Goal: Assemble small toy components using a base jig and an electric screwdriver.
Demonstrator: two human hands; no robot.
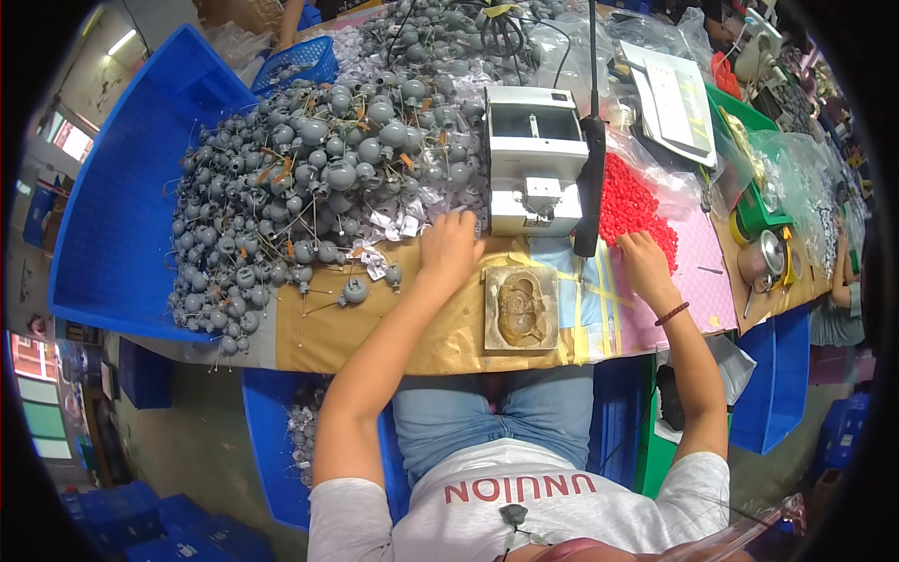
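Observation:
My left hand (451, 249) reaches to the near edge of a heap of small white plastic parts (398, 223), just left of a white bench machine (535, 169). Its fingers are bent and close together; what they hold, if anything, is hidden. At the near left edge of a pile of small red pieces (629, 201) is my right hand (646, 266), fingertips drawn together. Anything in its grip is too small to make out. Between my forearms a square block with a hollowed mould shape (522, 307) lies on the brown table covering.
Grey round parts on thin stems (309, 159) cover the table's left side, next to a large blue bin (131, 206). A black upright rod (590, 178) stands beside the machine. Right lie papers (676, 103), a green bin (749, 178) and a tape-and-metal cup cluster (763, 258).

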